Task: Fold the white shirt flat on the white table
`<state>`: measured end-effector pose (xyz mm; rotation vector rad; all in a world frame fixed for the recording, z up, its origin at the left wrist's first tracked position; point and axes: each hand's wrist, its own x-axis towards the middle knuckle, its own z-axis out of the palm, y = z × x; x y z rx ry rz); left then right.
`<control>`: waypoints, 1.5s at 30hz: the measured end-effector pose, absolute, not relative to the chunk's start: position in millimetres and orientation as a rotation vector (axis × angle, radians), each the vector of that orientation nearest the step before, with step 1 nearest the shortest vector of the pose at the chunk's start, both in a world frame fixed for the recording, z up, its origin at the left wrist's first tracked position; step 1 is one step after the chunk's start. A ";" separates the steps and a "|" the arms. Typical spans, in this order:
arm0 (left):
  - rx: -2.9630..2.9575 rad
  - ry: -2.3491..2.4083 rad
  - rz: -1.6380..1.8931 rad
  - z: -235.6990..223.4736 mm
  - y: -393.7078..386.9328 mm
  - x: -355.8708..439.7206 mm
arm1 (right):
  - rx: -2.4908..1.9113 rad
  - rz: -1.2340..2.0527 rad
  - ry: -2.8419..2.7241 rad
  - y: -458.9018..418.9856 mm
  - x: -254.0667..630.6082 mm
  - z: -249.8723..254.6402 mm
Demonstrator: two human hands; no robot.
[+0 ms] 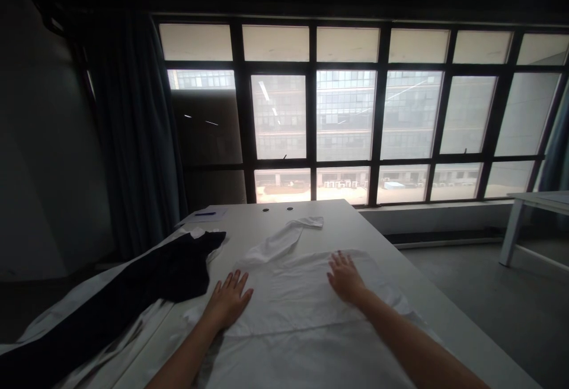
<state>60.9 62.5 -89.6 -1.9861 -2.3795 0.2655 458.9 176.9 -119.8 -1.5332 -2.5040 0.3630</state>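
A white garment (293, 312) lies spread flat on a white table (377, 241), with one sleeve (284, 238) stretched toward the far end. My left hand (229, 300) rests flat on the garment's left edge, fingers stretched out. My right hand (344, 276) lies flat on the garment's upper right part, fingers spread. Neither hand holds anything.
A dark garment (146, 288) lies on the table's left side over other white cloth. A sheet of paper with a pen (205, 214) sits at the far left corner. Windows fill the far wall, a curtain (137, 134) hangs at left, and another table (533, 205) stands at right.
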 end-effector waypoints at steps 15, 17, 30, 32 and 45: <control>-2.003 -2.404 0.251 -83.7 60.2 59.5 | -1.719 0.538 -2.491 213.0 449.8 -135.1; -1.995 -2.407 0.259 -80.4 58.5 62.3 | -1.923 0.469 -2.398 224.8 494.5 -136.7; -2.169 -2.414 0.554 -12.0 22.2 127.8 | -1.492 0.357 -2.366 81.2 516.2 -124.1; -2.227 -2.408 0.600 -0.3 2.1 144.3 | -1.439 0.436 -2.387 52.1 515.9 -129.5; -2.152 -2.668 0.730 -19.4 4.3 164.4 | -1.641 0.412 -2.404 70.5 505.8 -160.2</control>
